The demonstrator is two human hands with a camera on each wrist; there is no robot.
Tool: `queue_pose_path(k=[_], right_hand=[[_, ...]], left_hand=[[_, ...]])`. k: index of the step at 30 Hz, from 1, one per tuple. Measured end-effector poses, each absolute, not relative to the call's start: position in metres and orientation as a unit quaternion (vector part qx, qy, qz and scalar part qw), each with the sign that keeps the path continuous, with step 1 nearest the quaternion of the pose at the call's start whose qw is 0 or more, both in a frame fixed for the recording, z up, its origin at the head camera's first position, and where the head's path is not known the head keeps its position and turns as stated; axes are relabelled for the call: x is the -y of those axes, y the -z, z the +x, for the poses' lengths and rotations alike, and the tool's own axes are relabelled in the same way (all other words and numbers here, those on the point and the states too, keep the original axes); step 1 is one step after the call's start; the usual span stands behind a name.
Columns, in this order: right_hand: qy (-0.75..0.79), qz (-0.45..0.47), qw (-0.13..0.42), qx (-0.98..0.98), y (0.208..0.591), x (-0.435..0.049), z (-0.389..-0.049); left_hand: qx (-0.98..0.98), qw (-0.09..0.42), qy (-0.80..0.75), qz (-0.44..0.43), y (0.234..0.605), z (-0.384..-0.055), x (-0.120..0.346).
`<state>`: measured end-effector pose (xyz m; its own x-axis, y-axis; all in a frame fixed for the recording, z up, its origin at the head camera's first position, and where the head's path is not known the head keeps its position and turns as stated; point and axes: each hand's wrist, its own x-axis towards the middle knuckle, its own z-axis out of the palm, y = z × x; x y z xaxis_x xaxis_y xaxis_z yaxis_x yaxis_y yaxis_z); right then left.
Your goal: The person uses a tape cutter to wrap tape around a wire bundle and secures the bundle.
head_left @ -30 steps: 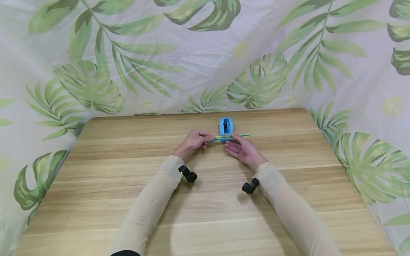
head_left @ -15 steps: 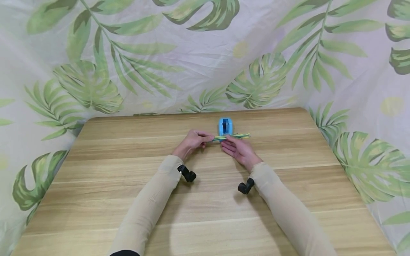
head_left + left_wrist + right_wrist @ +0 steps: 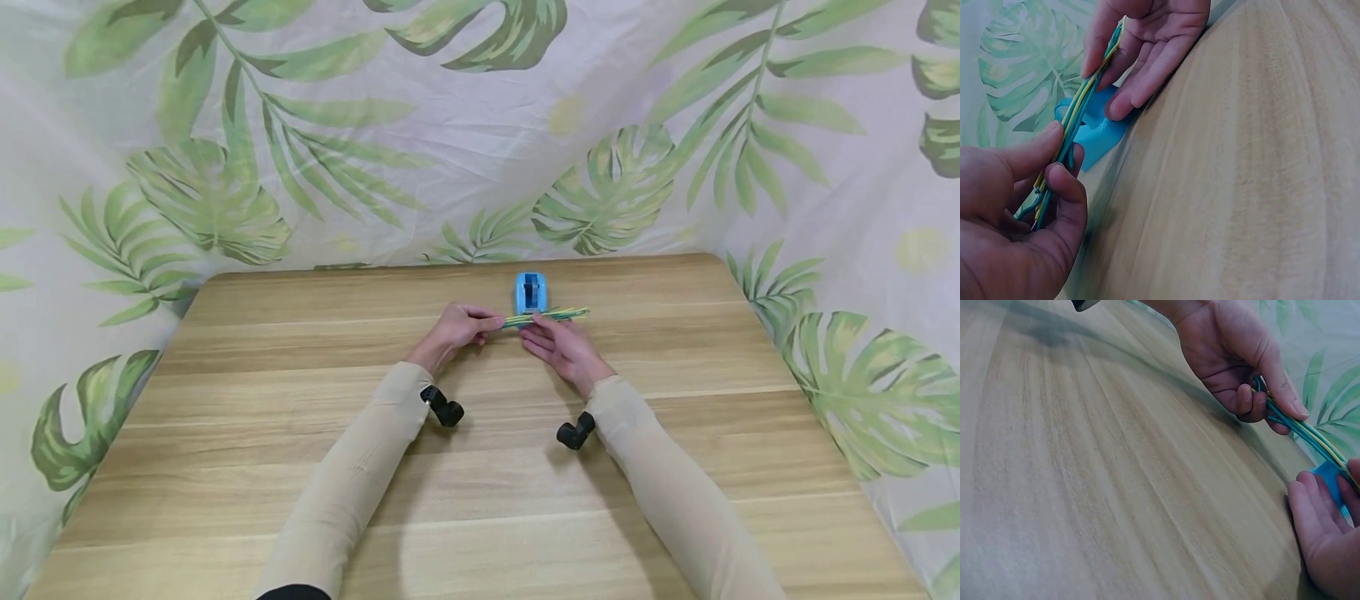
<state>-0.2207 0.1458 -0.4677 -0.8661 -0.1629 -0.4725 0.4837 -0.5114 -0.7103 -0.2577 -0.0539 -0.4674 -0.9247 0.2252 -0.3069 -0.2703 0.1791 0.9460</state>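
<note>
A thin bundle of green and yellow wires [image 3: 567,314] is held level between both hands. My left hand [image 3: 457,327] pinches its left end between thumb and curled fingers; in the left wrist view, uneven ends of the wires [image 3: 1074,117] poke out below the grip. Farther right along the bundle, my right hand [image 3: 564,347] pinches it between thumb and forefinger, its other fingers stretched out. Loose ends stick out beyond the right hand. Directly behind the bundle stands a light blue tape dispenser [image 3: 531,286], its near end partly hidden by the wires and right fingers.
The wood-grain table [image 3: 480,500] stretches beneath both forearms, its back edge just behind the tape dispenser. A leaf-patterned cloth [image 3: 480,133] hangs behind and at the sides. Each sleeved wrist carries a small black camera [image 3: 576,432].
My right hand has slid slightly left along the wires, nearer the left hand, and its thumb now lies across them before the dispenser. The left hand keeps its grip in nearly the same place.
</note>
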Motion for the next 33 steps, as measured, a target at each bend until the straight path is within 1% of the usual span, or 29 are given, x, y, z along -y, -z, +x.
queue_pose_path(k=[5,8,11,16,20,23,27,33], right_hand=[[0.851,0.178,0.183,-0.459,0.468,-0.146,-0.222],[0.852,0.185,0.177,-0.456,0.467,-0.146,-0.223],[0.853,0.188,0.176,-0.454,0.467,-0.146,-0.223],[0.852,0.190,0.175,-0.456,0.467,-0.147,-0.223],[0.852,0.186,0.173,-0.459,0.468,-0.147,-0.222],[0.851,0.180,0.175,-0.461,0.469,-0.147,-0.222],[0.847,0.174,0.174,-0.472,0.470,-0.149,-0.224],[0.836,0.162,0.164,-0.499,0.470,-0.155,-0.225]], left_hand=[[-0.752,0.185,-0.633,-0.010,0.468,-0.258,0.050],[-0.772,0.187,-0.607,0.008,0.465,-0.259,0.050],[-0.822,0.173,-0.540,0.046,0.458,-0.262,0.052],[-0.888,0.126,-0.429,0.112,0.444,-0.271,0.048],[-0.877,0.131,-0.424,0.184,0.440,-0.280,0.036],[-0.872,0.141,-0.415,0.218,0.441,-0.283,0.028],[-0.875,0.134,-0.406,0.226,0.446,-0.282,0.021],[-0.874,0.117,-0.422,0.213,0.449,-0.277,0.019]])
